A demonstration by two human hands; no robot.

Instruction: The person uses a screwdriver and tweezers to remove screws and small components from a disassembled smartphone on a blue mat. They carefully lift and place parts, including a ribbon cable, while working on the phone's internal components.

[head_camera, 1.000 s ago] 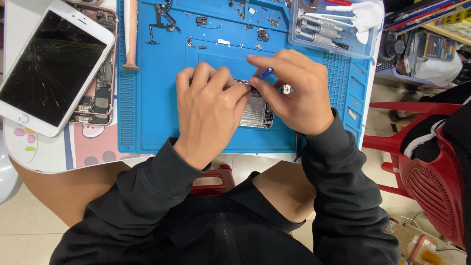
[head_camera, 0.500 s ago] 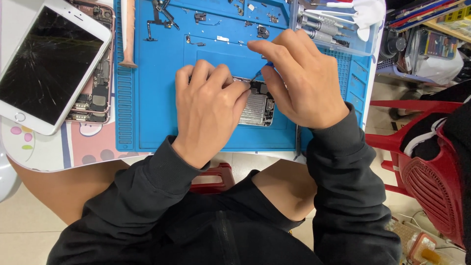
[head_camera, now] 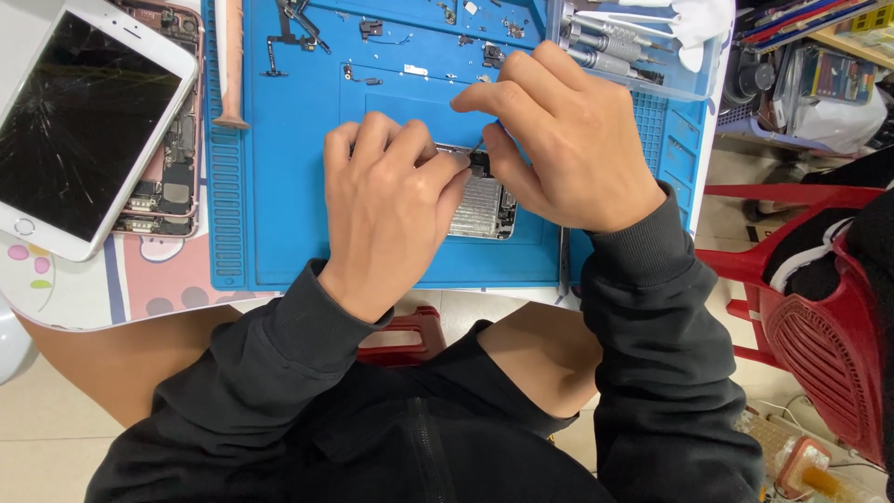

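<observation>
Head view: left hand point(head_camera: 391, 210) curled, pinning metal plate point(head_camera: 480, 207); right hand point(head_camera: 568, 149) pinching thin tool point(head_camera: 478, 146).

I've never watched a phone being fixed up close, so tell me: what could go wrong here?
1. The thin tool in the right hand could slip and scratch the metal-shielded part that the left hand pins down.
2. Tiny loose parts lie scattered on the blue mat; a sleeve might sweep them off.
3. The cracked phone screen rests loosely near the table's edge.

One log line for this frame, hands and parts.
left hand: pressing metal plate | right hand: thin tool at plate's top edge | surface: blue mat | aside: cracked phone
</observation>
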